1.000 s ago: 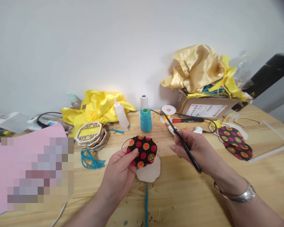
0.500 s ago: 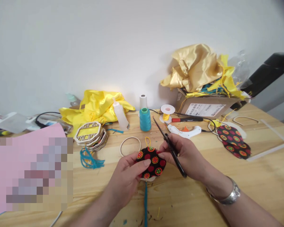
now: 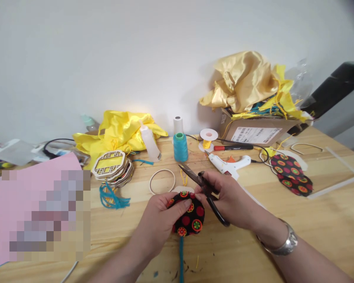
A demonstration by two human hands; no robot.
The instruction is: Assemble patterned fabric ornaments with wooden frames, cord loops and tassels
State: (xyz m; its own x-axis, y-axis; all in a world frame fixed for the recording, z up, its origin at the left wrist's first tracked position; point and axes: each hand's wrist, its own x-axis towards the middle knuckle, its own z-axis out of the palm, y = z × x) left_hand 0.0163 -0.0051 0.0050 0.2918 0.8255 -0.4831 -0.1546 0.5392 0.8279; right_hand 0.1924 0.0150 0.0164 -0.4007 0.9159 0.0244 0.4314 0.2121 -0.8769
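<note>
My left hand (image 3: 157,222) is closed on a round piece of black fabric (image 3: 191,220) with red dots and bright flower motifs, its thumb lying on top. A pale backing piece (image 3: 183,189) shows past the fabric's far edge, near a yellow cord loop (image 3: 184,179). From the near edge a teal strand (image 3: 181,255) hangs toward me. My right hand (image 3: 233,198) holds black-handled scissors (image 3: 216,210), the blades pointing away to the left. Its thumb and fingertip touch the fabric's upper right edge. A wooden ring (image 3: 150,184) lies beyond my left hand.
Behind stand a teal thread cone (image 3: 180,149), a white bottle (image 3: 150,143) and a glue gun (image 3: 228,163). Stacked lattice frames (image 3: 110,165) and a pink sheet (image 3: 41,177) lie left. On the right are more patterned fabric discs (image 3: 293,177) and a cardboard box (image 3: 253,131) with satin.
The fabric has slid toward me over the backing piece, which now shows at the far edge instead of the near one. The scissors have swung, their tips lower and farther left.
</note>
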